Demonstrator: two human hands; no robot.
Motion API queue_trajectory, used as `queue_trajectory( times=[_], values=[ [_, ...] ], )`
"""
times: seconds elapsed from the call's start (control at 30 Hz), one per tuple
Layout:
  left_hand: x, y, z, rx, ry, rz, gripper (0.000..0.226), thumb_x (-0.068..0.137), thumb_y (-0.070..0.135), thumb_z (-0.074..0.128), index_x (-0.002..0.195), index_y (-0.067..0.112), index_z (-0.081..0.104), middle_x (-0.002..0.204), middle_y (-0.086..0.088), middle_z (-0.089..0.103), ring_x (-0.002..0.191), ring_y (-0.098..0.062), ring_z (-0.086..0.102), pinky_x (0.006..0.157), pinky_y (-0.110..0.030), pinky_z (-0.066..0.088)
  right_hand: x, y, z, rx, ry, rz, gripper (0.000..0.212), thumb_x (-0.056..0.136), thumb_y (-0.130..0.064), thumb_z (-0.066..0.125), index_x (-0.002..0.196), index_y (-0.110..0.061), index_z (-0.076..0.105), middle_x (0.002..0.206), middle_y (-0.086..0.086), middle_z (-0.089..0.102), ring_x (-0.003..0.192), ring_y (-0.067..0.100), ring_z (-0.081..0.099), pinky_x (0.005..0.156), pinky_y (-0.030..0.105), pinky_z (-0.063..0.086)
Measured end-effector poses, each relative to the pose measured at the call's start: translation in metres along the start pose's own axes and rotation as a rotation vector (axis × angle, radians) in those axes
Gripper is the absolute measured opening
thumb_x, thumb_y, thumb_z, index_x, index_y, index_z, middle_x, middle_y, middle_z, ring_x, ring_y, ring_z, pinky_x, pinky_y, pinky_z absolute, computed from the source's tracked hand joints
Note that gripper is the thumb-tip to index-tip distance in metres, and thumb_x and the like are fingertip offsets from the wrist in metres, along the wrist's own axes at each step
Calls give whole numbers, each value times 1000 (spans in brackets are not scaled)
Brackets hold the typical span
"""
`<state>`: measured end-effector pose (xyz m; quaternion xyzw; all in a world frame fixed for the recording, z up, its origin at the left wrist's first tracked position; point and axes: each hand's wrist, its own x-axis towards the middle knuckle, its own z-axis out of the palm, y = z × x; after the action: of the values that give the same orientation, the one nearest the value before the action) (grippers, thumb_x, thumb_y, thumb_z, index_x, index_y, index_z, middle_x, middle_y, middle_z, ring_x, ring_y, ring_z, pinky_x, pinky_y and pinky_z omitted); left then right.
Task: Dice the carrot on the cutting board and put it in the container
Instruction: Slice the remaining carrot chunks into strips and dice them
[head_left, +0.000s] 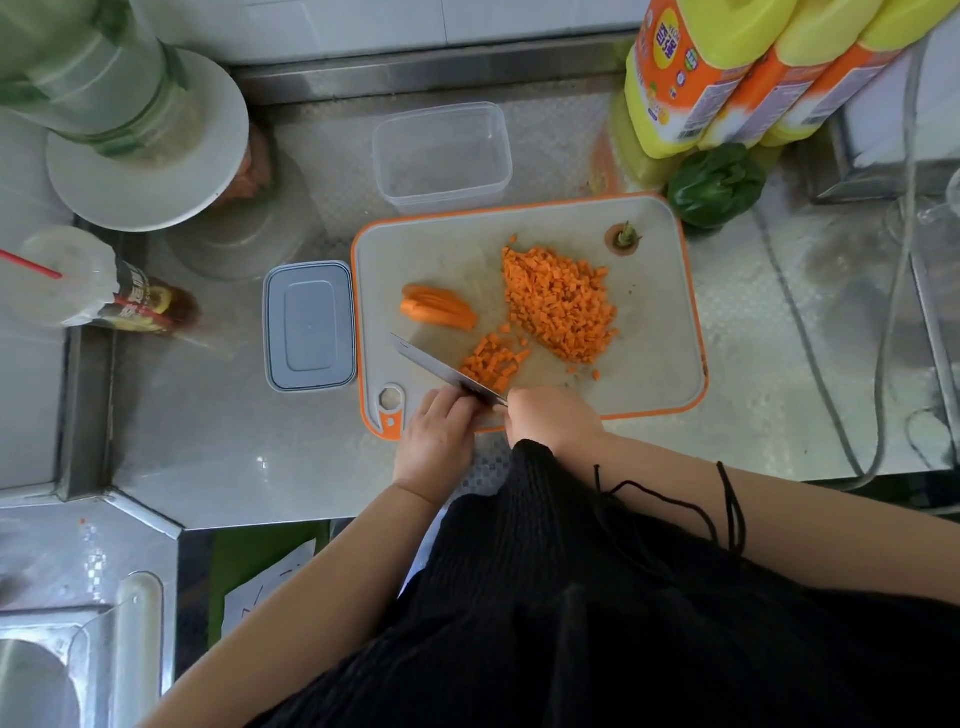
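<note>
A grey cutting board (649, 322) with an orange rim lies on the steel counter. On it sit a large heap of diced carrot (558, 301), a smaller heap of dice (493, 361), a bundle of uncut carrot strips (439, 306) and the carrot top (623, 239). My right hand (550, 421) grips the handle of a knife (441, 371) whose blade rests beside the small heap. My left hand (439, 431) lies at the board's near edge, fingers touching the blade's spine. The clear empty container (441, 156) stands just behind the board.
A grey lid (309, 326) lies left of the board. A white plate stack (150, 150) and a bagged cup (72, 280) stand at left. Yellow bottles (727, 73), a green pepper (717, 184) and cables (831, 374) are at right. A sink (62, 649) is lower left.
</note>
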<state>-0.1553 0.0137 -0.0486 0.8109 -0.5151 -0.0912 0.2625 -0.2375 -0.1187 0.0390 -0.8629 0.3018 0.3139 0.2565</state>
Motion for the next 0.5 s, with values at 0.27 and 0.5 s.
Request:
queue_trajectory(
  times=[0.27,0.5],
  values=[
    [-3,-7,4,34,5,35,23,79,8,49,91,3,69,91,-12,65,78,-33,58,59,-44,53,11,6,-1,152,47,-15,36,100,-42,38,88,-12,52,68,1,49,64,20,53,51,30,38],
    [-16,-17,0,0,95,88,18,89,17,58,106,17,54,98,-10,61,88,-27,52,74,-37,50,2,15,-5,187,80,-16,37,101,-42,37,80,-12,46,65,0,46,60,19,47,49,31,30]
  ],
)
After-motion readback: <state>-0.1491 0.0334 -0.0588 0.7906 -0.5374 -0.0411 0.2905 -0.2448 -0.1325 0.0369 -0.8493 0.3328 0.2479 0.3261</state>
